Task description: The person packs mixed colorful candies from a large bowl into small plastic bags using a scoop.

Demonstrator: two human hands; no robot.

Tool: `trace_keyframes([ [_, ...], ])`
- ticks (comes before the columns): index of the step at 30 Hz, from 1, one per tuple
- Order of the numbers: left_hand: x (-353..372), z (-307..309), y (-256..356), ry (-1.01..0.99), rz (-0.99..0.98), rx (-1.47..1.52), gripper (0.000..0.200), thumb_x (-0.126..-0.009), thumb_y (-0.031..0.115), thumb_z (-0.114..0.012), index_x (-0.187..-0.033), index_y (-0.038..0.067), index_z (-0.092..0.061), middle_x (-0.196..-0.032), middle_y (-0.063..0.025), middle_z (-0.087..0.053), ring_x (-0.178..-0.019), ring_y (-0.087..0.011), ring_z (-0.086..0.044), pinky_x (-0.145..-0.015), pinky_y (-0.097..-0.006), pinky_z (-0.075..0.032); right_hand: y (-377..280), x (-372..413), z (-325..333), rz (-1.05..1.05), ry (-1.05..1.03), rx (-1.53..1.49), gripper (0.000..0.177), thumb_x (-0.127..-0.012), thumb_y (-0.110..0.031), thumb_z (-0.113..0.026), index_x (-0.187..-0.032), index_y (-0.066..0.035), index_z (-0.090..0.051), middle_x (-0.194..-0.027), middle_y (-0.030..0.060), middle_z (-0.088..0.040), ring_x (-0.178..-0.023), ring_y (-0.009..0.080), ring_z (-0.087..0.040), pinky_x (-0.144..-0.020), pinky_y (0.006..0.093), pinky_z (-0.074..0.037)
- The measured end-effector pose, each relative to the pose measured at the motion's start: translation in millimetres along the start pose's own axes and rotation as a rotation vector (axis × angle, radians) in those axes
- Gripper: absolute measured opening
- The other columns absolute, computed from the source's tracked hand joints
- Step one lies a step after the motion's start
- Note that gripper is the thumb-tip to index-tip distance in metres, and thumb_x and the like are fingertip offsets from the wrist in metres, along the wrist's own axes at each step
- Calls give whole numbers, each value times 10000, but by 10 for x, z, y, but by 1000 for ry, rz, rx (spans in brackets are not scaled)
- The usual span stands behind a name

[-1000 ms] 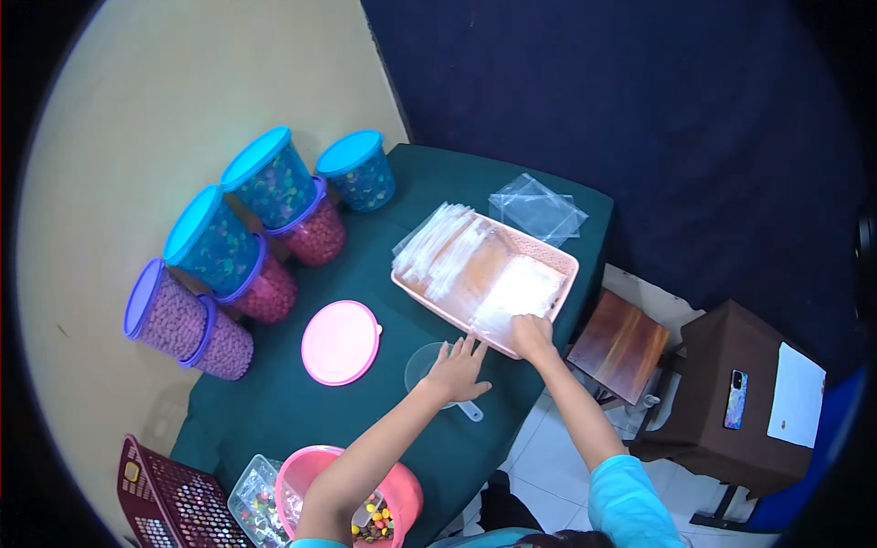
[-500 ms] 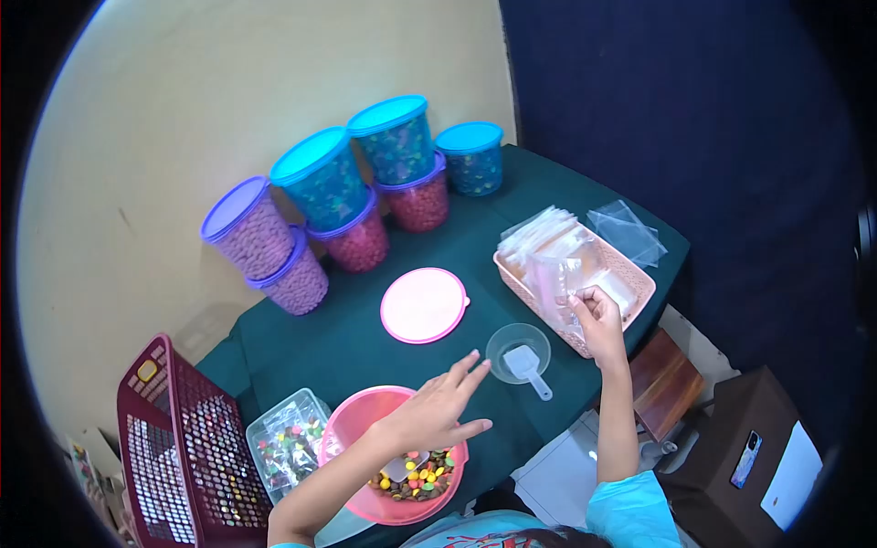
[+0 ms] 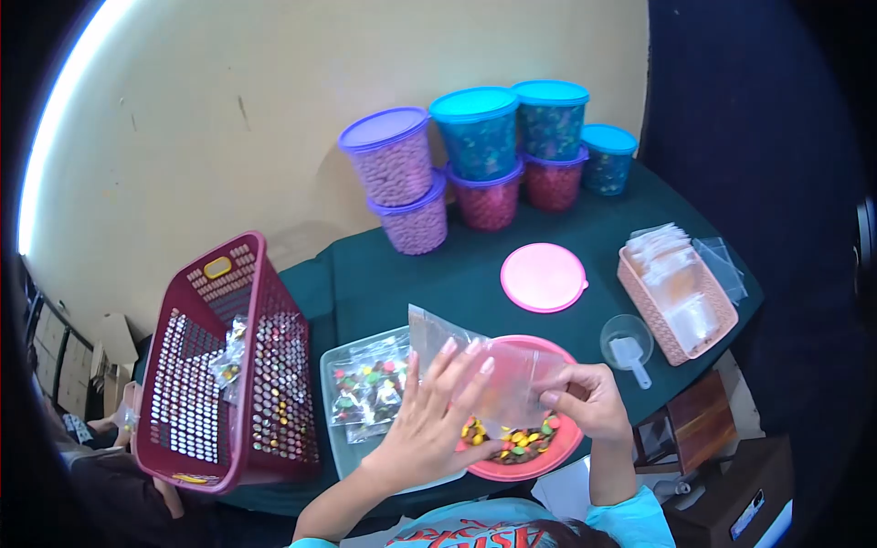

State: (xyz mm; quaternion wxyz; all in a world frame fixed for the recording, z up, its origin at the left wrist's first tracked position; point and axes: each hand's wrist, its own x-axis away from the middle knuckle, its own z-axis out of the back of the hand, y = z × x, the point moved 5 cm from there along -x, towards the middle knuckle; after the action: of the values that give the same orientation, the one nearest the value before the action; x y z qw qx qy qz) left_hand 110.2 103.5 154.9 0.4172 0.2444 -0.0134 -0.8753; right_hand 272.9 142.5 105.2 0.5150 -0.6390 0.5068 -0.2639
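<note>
A clear plastic bag (image 3: 498,379) hangs over the pink bowl (image 3: 568,438), pinched at its right edge by my right hand (image 3: 589,402). My left hand (image 3: 448,411) is spread against the bag's left part, fingers apart, and does not grip it. Colourful candies (image 3: 521,442) lie in the bowl beneath. To the left, filled packets (image 3: 370,388) rest in a pale tray (image 3: 343,447). A clear scoop (image 3: 630,354) sits in a small round dish (image 3: 614,331) right of the bowl.
A maroon basket (image 3: 242,365) holding packets stands at the left. Stacked candy tubs (image 3: 475,137) line the back. A pink lid (image 3: 544,277) lies mid-table. At the right is a pink basket of bags (image 3: 681,292). Part of another person (image 3: 119,484) shows at lower left.
My right hand has brought a bag from the pink basket to above the bowl. My left hand has come against the bag. The view has swung left, bringing more of the maroon basket into sight.
</note>
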Motion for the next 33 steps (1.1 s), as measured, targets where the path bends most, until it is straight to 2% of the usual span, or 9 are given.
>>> trace_keyframes([
  [4, 280, 65, -63, 11, -78, 29, 904, -582, 367, -740, -1274, 40, -259, -1272, -161, -298, -1216, -328, -256, -997, -544, -43, 199, 110, -515, 128, -114, 126, 52, -683, 34, -637, -681, 18, -588, -611, 14, -541, -577, 59, -500, -518, 197, -374],
  [8, 687, 132, -171, 44, -190, 231, 976, -552, 391, -755, -1279, 29, -215, -1235, -136, -340, -1157, -278, -368, -1002, -545, -17, 437, 295, -1053, -5, -70, 6, 131, -655, 7, -683, -597, -19, -568, -581, 7, -542, -533, 35, -467, -477, 195, -325],
  [12, 1007, 136, -355, 145, -249, 562, 909, -554, 354, -743, -1260, 53, -255, -1172, -115, -396, -1113, -250, -415, -1007, -525, -106, 558, 318, -1453, 6, -125, 21, 178, -634, -23, -714, -554, -37, -556, -528, -1, -520, -495, 25, -433, -453, 195, -293],
  [13, 1065, 141, -395, 177, -238, 619, 841, -549, 303, -742, -1225, 63, -304, -1054, -106, -439, -998, -241, -461, -938, -457, -287, 571, 314, -1488, 33, -126, 71, 192, -626, -33, -725, -546, -38, -550, -506, -4, -504, -476, 26, -415, -451, 193, -291],
  [16, 1163, 121, -527, 63, -156, 554, 726, -544, 245, -733, -1160, 63, -393, -897, -84, -478, -841, -220, -495, -746, -362, -394, 538, 315, -1548, -61, -115, 121, 194, -628, -29, -720, -551, -36, -542, -517, -11, -495, -492, 27, -413, -456, 192, -290],
  [19, 1063, 130, -498, 226, -248, 421, 640, -517, 288, -774, -1049, 93, -477, -757, -21, -480, -627, -164, -458, -545, -286, -321, 626, 290, -1329, -50, -82, 138, 206, -637, -19, -707, -552, -35, -520, -535, -17, -482, -511, 28, -409, -463, 190, -289],
  [24, 879, 32, -412, 244, -205, 321, 578, -551, 237, -753, -1041, 89, -485, -763, -29, -501, -631, -165, -477, -559, -284, -347, 568, 122, -988, 39, -118, 365, 225, -638, -6, -693, -552, -27, -486, -549, -2, -474, -514, 32, -407, -459, 194, -291],
  [26, 854, -34, -462, 222, -18, 347, 627, -551, 220, -757, -1081, 80, -453, -772, -43, -511, -674, -187, -505, -600, -304, -367, 514, 4, -939, 45, -133, 434, 216, -637, -13, -690, -559, -19, -490, -542, 4, -476, -498, 37, -407, -442, 197, -291],
  [33, 995, -144, -521, 208, 210, 282, 774, -528, 242, -762, -1168, 39, -376, -1107, -111, -470, -970, -261, -466, -827, -367, -351, 496, -226, -941, 75, -175, 524, 215, -647, -40, -687, -581, -25, -484, -579, 21, -508, -525, 52, -467, -457, 197, -346],
])
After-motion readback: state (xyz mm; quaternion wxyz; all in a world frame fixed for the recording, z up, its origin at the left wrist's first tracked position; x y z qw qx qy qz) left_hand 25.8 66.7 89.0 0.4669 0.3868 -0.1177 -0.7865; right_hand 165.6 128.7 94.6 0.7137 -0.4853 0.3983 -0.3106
